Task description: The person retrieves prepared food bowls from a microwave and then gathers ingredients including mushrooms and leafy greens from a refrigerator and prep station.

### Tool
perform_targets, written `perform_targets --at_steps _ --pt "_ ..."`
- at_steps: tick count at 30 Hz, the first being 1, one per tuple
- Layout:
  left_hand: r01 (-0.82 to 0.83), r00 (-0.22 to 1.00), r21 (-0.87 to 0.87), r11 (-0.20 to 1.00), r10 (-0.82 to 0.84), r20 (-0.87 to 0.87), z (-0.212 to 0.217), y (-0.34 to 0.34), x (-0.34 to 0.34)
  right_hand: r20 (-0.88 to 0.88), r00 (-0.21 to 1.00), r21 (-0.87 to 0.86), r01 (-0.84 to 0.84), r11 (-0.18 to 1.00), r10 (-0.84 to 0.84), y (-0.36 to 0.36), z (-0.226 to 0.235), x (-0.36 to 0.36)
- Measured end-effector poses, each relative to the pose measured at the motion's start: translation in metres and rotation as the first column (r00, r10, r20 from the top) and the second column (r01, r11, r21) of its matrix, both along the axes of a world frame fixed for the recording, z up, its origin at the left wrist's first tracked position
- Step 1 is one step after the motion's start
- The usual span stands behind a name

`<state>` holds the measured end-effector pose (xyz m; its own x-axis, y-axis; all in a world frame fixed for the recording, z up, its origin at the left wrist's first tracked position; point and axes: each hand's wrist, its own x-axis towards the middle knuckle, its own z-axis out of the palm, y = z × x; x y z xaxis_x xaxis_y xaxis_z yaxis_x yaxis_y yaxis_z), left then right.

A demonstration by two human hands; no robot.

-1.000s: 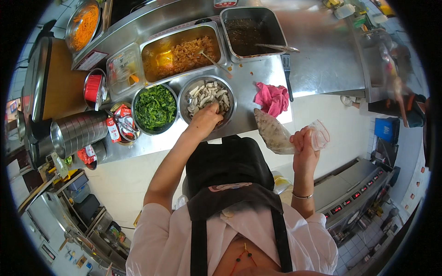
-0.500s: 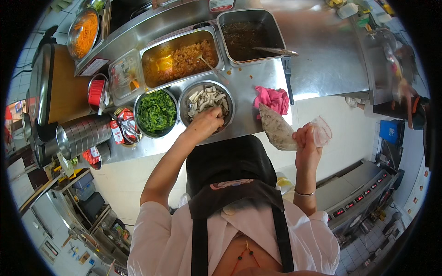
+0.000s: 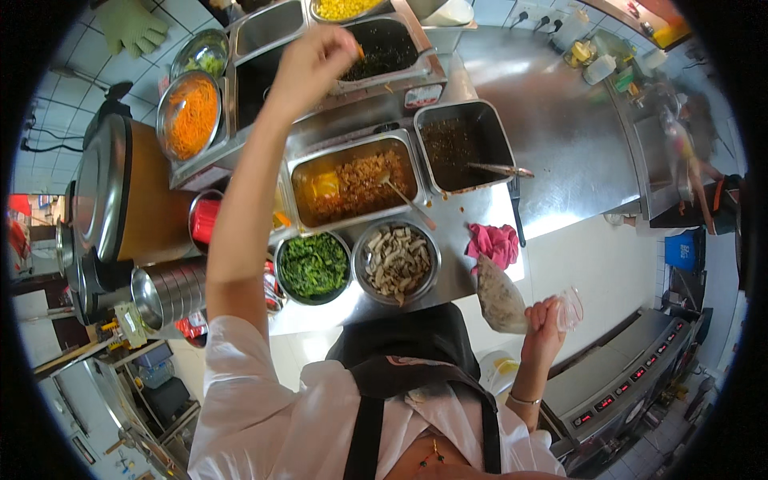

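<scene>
My left hand [image 3: 314,66] reaches far over the back containers, its fingers pinched together beside a tray of dark shredded food [image 3: 382,56]. A speck of orange shows at the fingertips, but what they hold I cannot make out. Down at the right, my right hand [image 3: 542,326] grips the gathered neck of a clear plastic bag [image 3: 501,298], which hangs with greyish food in it. Nearest the counter's front edge are a metal bowl of sliced mushrooms [image 3: 398,262] and a bowl of chopped greens [image 3: 313,268]. Shredded carrot [image 3: 192,120] fills a bowl left of my raised forearm.
A tray of orange-brown sauce [image 3: 352,180] with a spoon stands behind the bowls, beside a deep pan of dark liquid [image 3: 460,144]. A pink cloth [image 3: 492,245] lies at the counter's edge. At left are stacked metal bowls [image 3: 168,294] and a large cooker [image 3: 144,188].
My left hand has left the mushroom bowl and moved up and away to the back containers. The view has shifted toward the back. My right hand still holds the bag.
</scene>
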<state>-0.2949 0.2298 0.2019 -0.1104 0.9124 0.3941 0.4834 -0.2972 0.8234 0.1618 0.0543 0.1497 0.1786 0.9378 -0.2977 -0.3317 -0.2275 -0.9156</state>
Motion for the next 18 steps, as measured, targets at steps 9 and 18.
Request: perform_targets --at_steps 9,18 --pt "-0.107 0.839 0.399 0.911 0.298 -0.455 0.027 0.061 -0.075 0.052 0.989 -0.049 0.144 0.988 -0.142 -0.038 0.009 -0.005" --pt "-0.446 0.434 0.254 0.858 0.455 -0.777 0.009 -0.141 -0.181 0.074 0.99 -0.078 0.124 0.989 -0.118 -0.037 0.005 0.01"
